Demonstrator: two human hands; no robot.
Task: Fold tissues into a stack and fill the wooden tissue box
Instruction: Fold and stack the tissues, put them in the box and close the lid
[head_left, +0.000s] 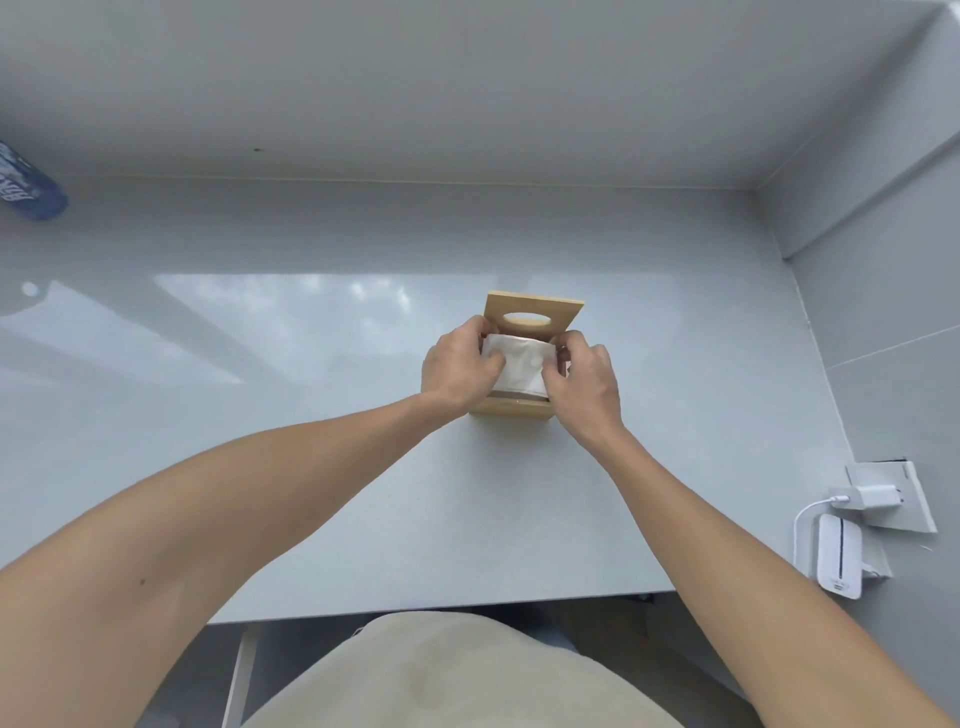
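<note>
A light wooden tissue box (511, 409) stands in the middle of the grey table (311, 467). Its lid (535, 310), with an oval slot, is tipped up and back behind the box. A white stack of folded tissues (521, 366) sits in the open top of the box and bulges above its rim. My left hand (456, 371) grips the stack's left side. On the stack's right side my right hand (584, 384) holds it with fingers curled over the edge. Both hands hide the box's side walls.
A blue-labelled bottle (28, 187) lies at the far left edge. At the right, a white charger (878, 496) is plugged into a wall socket, with a white device (839, 556) and cable below it. Grey walls close the back and right sides.
</note>
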